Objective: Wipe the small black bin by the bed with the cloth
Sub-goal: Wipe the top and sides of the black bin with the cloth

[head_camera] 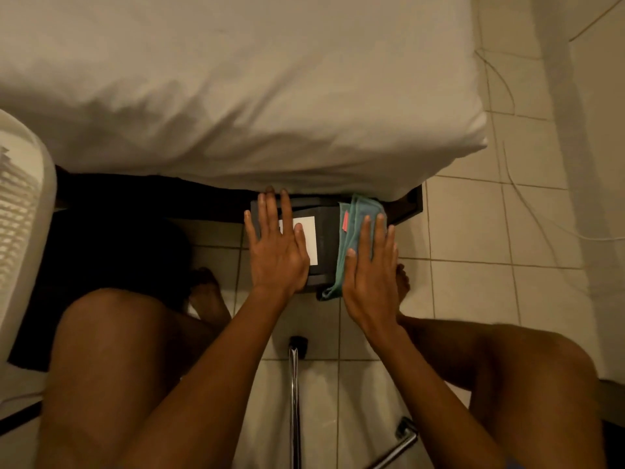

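The small black bin [327, 238] stands on the tiled floor right against the bed's edge, with a white label on the face toward me. My left hand [279, 247] lies flat on that face, fingers spread, partly covering the label. A folded teal cloth [353, 231] with a pink tag is draped over the bin's right side. My right hand [370, 269] presses flat on the cloth, fingers extended.
The white bed [236, 96] overhangs the bin at the back. A white slatted basket [20, 211] stands at the left beside a dark mat [111, 258]. Chrome chair legs [295, 401] run along the floor between my knees. A thin cable [527, 204] trails over the tiles at right.
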